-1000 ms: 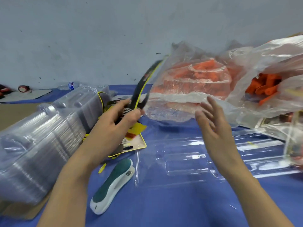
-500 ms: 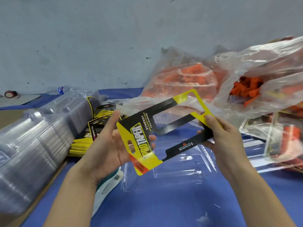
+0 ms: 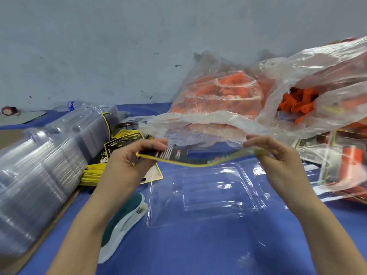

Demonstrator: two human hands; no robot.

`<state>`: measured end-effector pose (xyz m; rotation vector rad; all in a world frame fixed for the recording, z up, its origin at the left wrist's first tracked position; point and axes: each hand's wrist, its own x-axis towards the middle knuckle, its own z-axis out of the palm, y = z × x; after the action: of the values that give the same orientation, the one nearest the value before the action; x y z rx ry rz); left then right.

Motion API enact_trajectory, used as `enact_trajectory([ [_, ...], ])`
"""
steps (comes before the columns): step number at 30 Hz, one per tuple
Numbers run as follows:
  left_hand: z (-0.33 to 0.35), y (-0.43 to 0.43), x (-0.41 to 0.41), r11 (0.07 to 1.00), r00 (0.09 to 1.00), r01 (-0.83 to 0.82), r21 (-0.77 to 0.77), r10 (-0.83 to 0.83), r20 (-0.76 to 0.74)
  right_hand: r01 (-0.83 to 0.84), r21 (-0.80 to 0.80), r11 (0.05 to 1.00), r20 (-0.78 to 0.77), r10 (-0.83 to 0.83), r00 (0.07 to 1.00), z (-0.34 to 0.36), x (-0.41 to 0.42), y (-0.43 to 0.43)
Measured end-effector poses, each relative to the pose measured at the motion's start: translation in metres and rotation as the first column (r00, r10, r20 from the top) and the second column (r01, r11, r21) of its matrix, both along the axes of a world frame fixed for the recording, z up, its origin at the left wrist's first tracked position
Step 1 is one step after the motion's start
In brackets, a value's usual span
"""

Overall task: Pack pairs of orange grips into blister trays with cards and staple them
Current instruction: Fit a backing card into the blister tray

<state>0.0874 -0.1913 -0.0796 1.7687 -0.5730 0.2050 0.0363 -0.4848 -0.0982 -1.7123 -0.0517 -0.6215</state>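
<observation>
- A black-and-yellow card is held just above the far edge of the clear blister tray. It is seen almost edge-on and bows downward in its middle.
- The left hand grips the card's left end, with its fingers curled over the top face.
- The right hand pinches the card's right end between its fingers and thumb.
- The blister tray lies flat on the blue table, between the two forearms.
- A green-and-white stapler lies just left of the tray, partly under the left forearm.
- Farther left of the tray, a stack of cards sits beside a bagged stack of clear trays.
- Behind the tray, clear plastic bags hold orange grips.
</observation>
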Motion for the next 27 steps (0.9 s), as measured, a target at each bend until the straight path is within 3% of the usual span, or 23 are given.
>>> enact_trajectory([
  [5,-0.026,0.015,-0.007,0.925,0.974,-0.035,0.378,-0.053,0.222,0.172,-0.177,0.969,-0.039,-0.182,0.983,-0.014,-0.007,-0.016],
  [8,-0.037,0.022,-0.012,0.851,0.957,-0.095,0.516,-0.064,0.283,0.242,-0.339,0.909,-0.025,-0.266,0.964,-0.022,-0.008,-0.013],
  [11,-0.041,0.026,-0.014,0.811,0.94,-0.142,0.567,-0.069,0.333,0.266,-0.563,0.782,-0.004,-0.324,0.946,-0.029,-0.006,-0.006],
  [15,-0.041,0.025,-0.017,0.803,0.943,-0.154,0.576,-0.054,0.327,0.214,-0.7,0.682,-0.019,-0.317,0.948,-0.033,-0.006,-0.001],
  [22,-0.045,0.025,-0.018,0.805,0.966,-0.092,0.586,-0.069,0.248,0.132,-0.771,0.624,-0.118,-0.344,0.932,-0.037,-0.006,0.001],
  [27,-0.047,0.028,-0.017,0.752,0.973,-0.049,0.657,-0.112,0.2,0.099,-0.78,0.618,-0.152,-0.341,0.928,-0.043,-0.003,-0.002],
])
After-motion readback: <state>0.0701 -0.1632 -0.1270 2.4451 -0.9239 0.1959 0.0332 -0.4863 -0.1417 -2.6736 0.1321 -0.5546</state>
